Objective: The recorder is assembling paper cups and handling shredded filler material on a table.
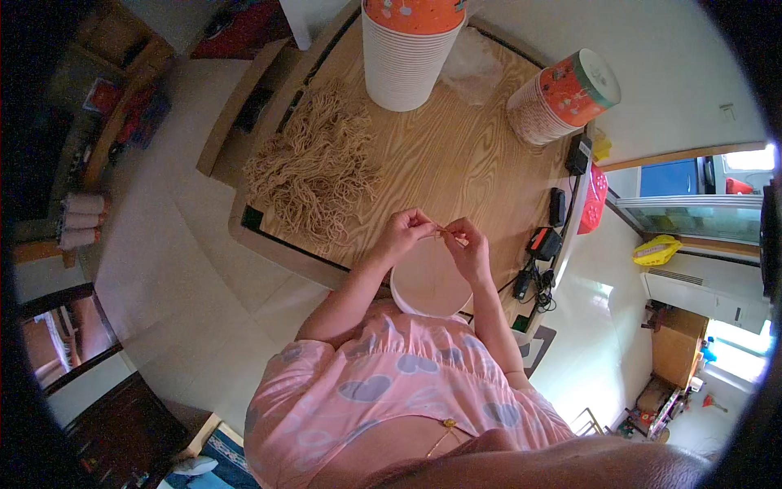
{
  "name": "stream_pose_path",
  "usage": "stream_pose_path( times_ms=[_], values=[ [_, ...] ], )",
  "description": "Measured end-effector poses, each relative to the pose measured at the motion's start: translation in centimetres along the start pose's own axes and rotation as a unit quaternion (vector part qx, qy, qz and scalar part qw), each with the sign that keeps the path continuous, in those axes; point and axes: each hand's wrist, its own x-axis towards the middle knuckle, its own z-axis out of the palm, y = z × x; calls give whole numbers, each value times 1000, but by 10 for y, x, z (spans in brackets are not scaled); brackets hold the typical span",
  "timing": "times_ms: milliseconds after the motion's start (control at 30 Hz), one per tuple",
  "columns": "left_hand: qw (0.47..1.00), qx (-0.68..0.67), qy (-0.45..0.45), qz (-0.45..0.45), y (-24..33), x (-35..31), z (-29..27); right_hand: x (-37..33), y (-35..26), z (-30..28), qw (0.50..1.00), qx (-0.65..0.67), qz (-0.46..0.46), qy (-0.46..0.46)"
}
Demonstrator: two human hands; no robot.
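Note:
My left hand (405, 231) and my right hand (467, 245) meet over a white paper bucket (427, 285) that rests at the near edge of the wooden table (456, 155). Both pinch a thin tan string (440, 232) stretched between their fingertips, just above the bucket's open rim. A loose heap of the same tan strings (314, 167) lies on the table to the left of my hands.
Two tall stacks of white paper buckets with orange print stand at the far side, one upright (409, 49) and one tilted (562, 94). Black chargers and cables (544, 244) lie along the right edge, next to a pink basket (595, 198). Tiled floor surrounds the table.

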Motion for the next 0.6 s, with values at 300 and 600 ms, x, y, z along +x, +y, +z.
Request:
stream_pose_path(
  times_ms=[300,600],
  values=[
    [997,53,-20,-60,4,4,1,-5,-16,7,999,-15,-24,34],
    [996,72,-40,-44,-7,9,-2,-4,-6,8,995,-38,-72,51]
  ],
)
